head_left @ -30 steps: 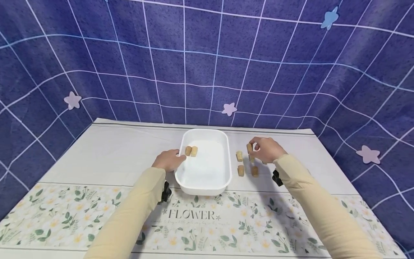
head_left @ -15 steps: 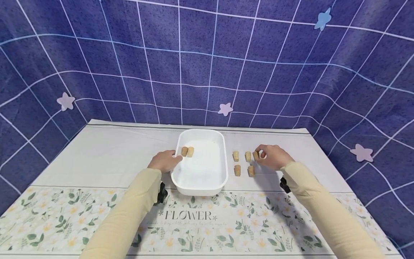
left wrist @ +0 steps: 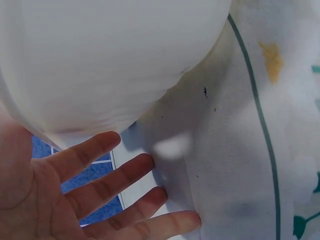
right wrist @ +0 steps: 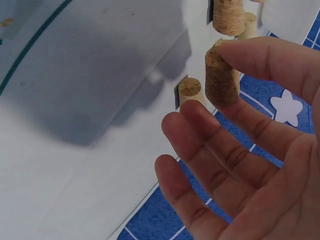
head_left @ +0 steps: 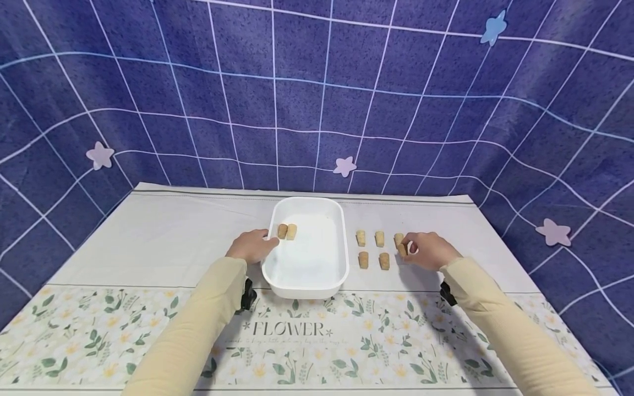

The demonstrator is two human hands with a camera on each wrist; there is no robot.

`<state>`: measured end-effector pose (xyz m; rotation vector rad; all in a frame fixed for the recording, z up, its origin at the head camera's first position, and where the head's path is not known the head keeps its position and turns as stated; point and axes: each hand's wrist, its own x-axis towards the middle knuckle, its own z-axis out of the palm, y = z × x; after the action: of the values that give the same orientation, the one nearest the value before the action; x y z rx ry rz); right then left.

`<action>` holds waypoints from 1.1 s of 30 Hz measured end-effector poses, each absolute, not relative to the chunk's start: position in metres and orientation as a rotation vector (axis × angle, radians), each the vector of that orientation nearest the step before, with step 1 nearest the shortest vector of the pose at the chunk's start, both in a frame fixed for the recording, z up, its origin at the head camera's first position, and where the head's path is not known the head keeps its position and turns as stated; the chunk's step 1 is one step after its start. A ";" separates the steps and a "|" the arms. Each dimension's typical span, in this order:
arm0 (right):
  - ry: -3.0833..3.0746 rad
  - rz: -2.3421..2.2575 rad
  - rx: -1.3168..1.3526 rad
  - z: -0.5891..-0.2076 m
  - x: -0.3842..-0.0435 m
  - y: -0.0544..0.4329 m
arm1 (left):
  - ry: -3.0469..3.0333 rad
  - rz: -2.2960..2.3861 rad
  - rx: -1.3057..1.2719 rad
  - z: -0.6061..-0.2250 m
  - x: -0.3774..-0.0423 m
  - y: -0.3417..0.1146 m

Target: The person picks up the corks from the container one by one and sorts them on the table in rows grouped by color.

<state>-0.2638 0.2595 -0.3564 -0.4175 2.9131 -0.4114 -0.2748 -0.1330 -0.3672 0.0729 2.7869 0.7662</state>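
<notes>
Right hand (head_left: 430, 251) pinches a cork stopper (right wrist: 222, 77) between thumb and index finger; thumb tip on the upper end in the right wrist view, index fingertip by the lower end; the other three fingers bent, spread apart, off the cork; cork at the right end of the near row, just nearer the person than the rightmost far cork (head_left: 398, 240); contact with the tablecloth (head_left: 208, 214) cannot be told.

Long axis of the held cork close to upright in the wrist view, leaning slightly; from the head it runs roughly front to back, near end tipped a little rightward.

Left hand (head_left: 251, 246) at the left wall of a white tray (head_left: 307, 289); thumb over the rim, fingers outside, straight and spaced apart; inside, a darker cork (head_left: 282, 231) and a paler cork (head_left: 292, 231) side by side, long axes front to back.
</notes>
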 end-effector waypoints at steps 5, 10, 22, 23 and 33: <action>2.891 -0.412 -0.440 -0.360 -0.263 0.262 | 2.779 0.776 0.059 -0.369 -0.277 -0.133; 2.869 -0.439 -0.433 -0.365 -0.263 0.264 | 2.786 0.781 0.060 -0.371 -0.278 -0.134; 2.845 -0.481 -0.471 -0.372 -0.262 0.266 | 2.788 0.794 0.061 -0.370 -0.277 -0.133; 2.845 -0.481 -0.472 -0.372 -0.262 0.265 | 2.787 0.795 0.062 -0.370 -0.277 -0.133; 2.833 -0.459 -0.475 -0.371 -0.263 0.265 | 2.785 0.777 0.062 -0.369 -0.277 -0.133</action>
<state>-0.2625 0.2645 -0.3711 -0.4752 2.8331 -0.4587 -0.2773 -0.1330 -0.3693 0.0622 2.7845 0.7771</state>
